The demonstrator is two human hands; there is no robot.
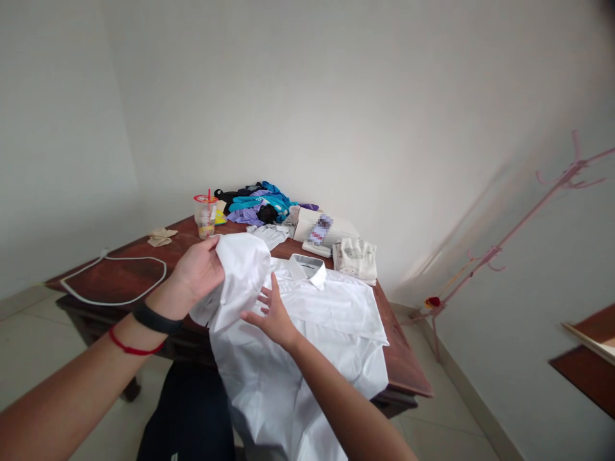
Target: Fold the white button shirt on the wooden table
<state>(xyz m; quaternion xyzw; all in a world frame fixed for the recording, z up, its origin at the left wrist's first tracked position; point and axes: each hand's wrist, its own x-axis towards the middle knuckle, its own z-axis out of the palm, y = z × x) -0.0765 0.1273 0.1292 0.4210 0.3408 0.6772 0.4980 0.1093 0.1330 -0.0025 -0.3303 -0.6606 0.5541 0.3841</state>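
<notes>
A white collared shirt (331,320) lies front-up on the dark wooden table (120,272), its lower part hanging over the near edge. My left hand (199,272) is closed on the shirt's left sleeve (243,266) and holds it lifted and folded over. My right hand (273,314) rests flat on the shirt's chest beside that sleeve, fingers spread. A black band and a red string circle my left wrist.
At the table's back lie a pile of blue, purple and black clothes (259,203), a plastic cup with a red straw (206,216), a white box (317,229) and a folded cream cloth (356,259). A white cable (115,278) loops on the left. A pink coat stand (528,218) leans right.
</notes>
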